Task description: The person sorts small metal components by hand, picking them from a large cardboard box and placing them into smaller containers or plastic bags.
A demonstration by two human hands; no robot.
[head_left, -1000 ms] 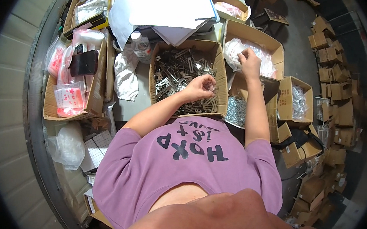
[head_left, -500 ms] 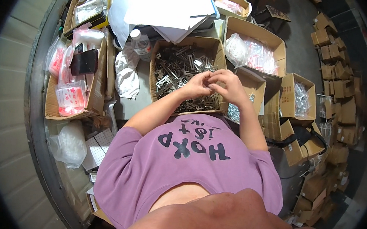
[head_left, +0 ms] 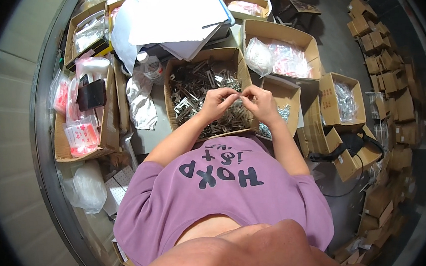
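Note:
My left hand point(head_left: 217, 103) and my right hand point(head_left: 259, 105) meet fingertip to fingertip above a cardboard box point(head_left: 168, 95) full of loose metal pieces. Both hands are closed in a pinch, thumbs against forefingers. Whatever sits between the fingertips is too small to make out. The slotted metal strips point(head_left: 193, 84) lie jumbled below my hands, some long and flat. Just right of my right hand, small shiny screw-like parts point(head_left: 283, 112) fill the bottom of a second cardboard box point(head_left: 270, 87), partly covered by my wrist.
Papers point(head_left: 177, 17) and a plastic bottle point(head_left: 149, 67) stand behind the metal pieces. A white cloth point(head_left: 140, 102) lies to the left, beside a box with a black phone point(head_left: 91, 94) and plastic bags point(head_left: 81, 135). Bagged parts fill a box point(head_left: 318, 71) at the back right.
My hands have drawn slightly apart, from overlapping fingers to meeting only at the tips. The whole view has shifted a little.

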